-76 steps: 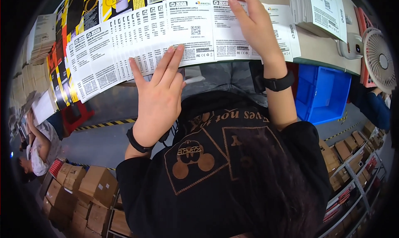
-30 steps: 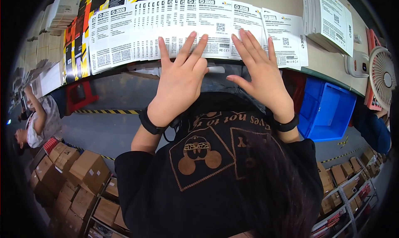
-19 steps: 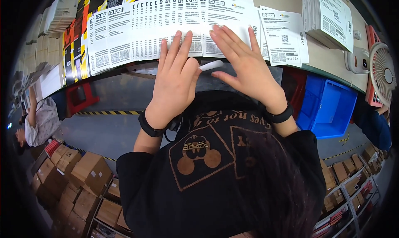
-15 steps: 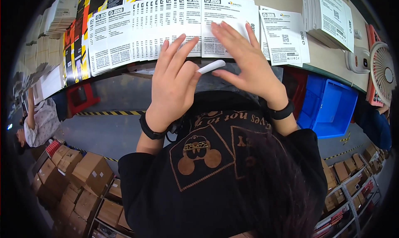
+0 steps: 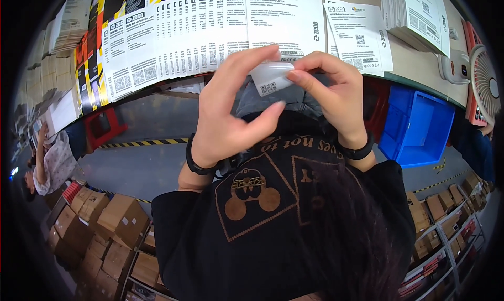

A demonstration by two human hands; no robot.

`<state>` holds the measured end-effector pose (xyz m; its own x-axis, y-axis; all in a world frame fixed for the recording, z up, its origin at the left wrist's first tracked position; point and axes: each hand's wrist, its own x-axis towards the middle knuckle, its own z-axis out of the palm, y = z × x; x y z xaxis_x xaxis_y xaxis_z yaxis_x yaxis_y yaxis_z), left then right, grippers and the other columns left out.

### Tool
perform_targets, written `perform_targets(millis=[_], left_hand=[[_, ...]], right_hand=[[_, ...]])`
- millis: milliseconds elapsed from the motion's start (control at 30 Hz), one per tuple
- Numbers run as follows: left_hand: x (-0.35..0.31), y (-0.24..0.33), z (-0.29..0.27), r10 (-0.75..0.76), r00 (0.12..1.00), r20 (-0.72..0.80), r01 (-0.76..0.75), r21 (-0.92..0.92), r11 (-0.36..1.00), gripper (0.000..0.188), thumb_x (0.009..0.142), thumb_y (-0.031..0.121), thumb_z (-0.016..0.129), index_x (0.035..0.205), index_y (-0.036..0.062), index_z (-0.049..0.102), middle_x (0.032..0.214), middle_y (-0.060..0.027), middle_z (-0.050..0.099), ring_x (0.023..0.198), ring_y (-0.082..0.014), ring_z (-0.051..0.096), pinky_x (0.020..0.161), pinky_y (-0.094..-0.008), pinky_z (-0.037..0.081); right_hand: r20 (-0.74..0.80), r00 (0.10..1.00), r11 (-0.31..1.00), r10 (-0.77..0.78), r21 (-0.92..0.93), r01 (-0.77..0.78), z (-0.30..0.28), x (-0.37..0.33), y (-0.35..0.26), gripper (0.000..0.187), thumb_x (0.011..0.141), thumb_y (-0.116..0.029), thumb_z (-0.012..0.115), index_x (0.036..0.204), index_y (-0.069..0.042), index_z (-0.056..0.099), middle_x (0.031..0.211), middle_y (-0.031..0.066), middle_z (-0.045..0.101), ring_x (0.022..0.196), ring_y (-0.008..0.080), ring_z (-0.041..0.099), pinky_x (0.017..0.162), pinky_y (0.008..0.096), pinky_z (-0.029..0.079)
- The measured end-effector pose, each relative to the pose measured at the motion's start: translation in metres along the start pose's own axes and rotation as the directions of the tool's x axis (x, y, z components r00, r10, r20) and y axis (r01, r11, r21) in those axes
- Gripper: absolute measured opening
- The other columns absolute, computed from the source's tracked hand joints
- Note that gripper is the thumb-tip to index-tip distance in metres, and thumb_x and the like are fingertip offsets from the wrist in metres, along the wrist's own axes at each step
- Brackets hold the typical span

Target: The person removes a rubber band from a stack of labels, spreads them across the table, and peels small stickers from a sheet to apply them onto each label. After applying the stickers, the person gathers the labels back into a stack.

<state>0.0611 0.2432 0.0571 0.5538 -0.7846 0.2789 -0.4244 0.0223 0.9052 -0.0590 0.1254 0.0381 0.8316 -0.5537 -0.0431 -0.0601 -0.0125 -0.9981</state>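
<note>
Strip [image 5: 269, 84], white and curled, in thumb-finger pinch of right hand [image 5: 338, 88] at near edge of printed sheets [image 5: 281, 22], with left hand [image 5: 226, 106] spread wide, contact unclear; best handled by edges, uncreased.

Place: workshop or factory packing floor, by the look of it.
Bench: long worktable [image 5: 415, 72], beige top, printed white sheets [image 5: 184, 33] fanned in an overlapping row.
Stock on bench: thick white stack [image 5: 420, 22] at right; more piles [image 5: 71, 22] at far left.
Floor: grey [image 5: 126, 169], marked with yellow-and-black striped tape [image 5: 152, 142].
Storage: brown cartons [image 5: 122, 217] heaped lower left; metal racking [image 5: 446, 243] with cartons lower right; blue plastic bin [image 5: 399, 112] below bench edge.
Crew: one person [image 5: 52, 162] left, another [image 5: 475, 148] partly visible right.
</note>
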Motion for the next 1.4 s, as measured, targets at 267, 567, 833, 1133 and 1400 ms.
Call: perform_targets(millis=[267,567,833,1133,1400], left_hand=[[-0.001,-0.011,0.001,-0.222,0.973,0.068,0.222,0.009,0.975,0.014,0.072,0.003,0.068,0.085,0.002,0.063,0.072,-0.0057,0.062,0.063,-0.0143,0.059,0.058,-0.0232,0.046],[0.0,-0.019,-0.009,0.0,0.991,0.132,-0.051,0.376,0.925,0.017,0.074,0.011,0.067,0.068,0.0009,0.054,0.084,-0.0106,0.06,0.078,-0.0242,0.058,0.072,-0.0334,0.046],[-0.013,-0.037,-0.002,0.084,0.88,0.467,-0.338,0.493,0.802,0.018,0.082,0.009,0.053,0.068,0.0012,0.043,0.131,-0.0248,0.039,0.125,-0.0371,0.034,0.104,-0.0523,0.018],[-0.014,-0.042,-0.004,0.018,0.85,0.526,-0.349,0.536,0.769,0.016,0.075,0.011,0.059,0.07,0.0024,0.046,0.132,-0.0266,0.038,0.127,-0.0345,0.032,0.106,-0.0508,0.014],[-0.014,-0.042,-0.005,0.011,0.847,0.531,-0.342,0.529,0.777,0.015,0.073,0.01,0.06,0.071,0.0024,0.047,0.132,-0.0261,0.038,0.127,-0.034,0.033,0.106,-0.0503,0.015]], right_hand=[[-0.021,0.999,0.989,0.046,0.143,-0.043,-0.005,0.004,-0.004,0.009,0.076,0.003,0.064,0.084,0.003,0.061,0.079,0.0056,0.06,0.072,0.0104,0.056,0.069,0.0206,0.044],[-0.189,0.98,0.992,-0.069,0.089,0.087,-0.031,0.017,0.004,0.014,0.077,-0.002,0.064,0.091,-0.002,0.063,0.088,0.0062,0.06,0.073,0.0119,0.057,0.063,0.0221,0.045],[-0.287,0.94,0.978,0.185,-0.04,-0.205,-0.021,0.048,0.037,0.011,0.079,-0.01,0.065,0.087,-0.002,0.065,0.072,0.0014,0.063,0.06,0.0038,0.053,0.054,0.0155,0.039],[-0.263,0.945,0.966,0.196,-0.111,-0.232,-0.021,0.055,0.046,0.013,0.077,-0.013,0.068,0.086,-0.003,0.068,0.07,-0.0006,0.063,0.06,0.002,0.053,0.05,0.0142,0.038],[-0.246,0.95,0.957,0.19,-0.171,-0.236,-0.022,0.055,0.045,0.013,0.077,-0.014,0.069,0.084,-0.003,0.068,0.069,-0.0007,0.062,0.058,0.0021,0.052,0.05,0.0142,0.037]])
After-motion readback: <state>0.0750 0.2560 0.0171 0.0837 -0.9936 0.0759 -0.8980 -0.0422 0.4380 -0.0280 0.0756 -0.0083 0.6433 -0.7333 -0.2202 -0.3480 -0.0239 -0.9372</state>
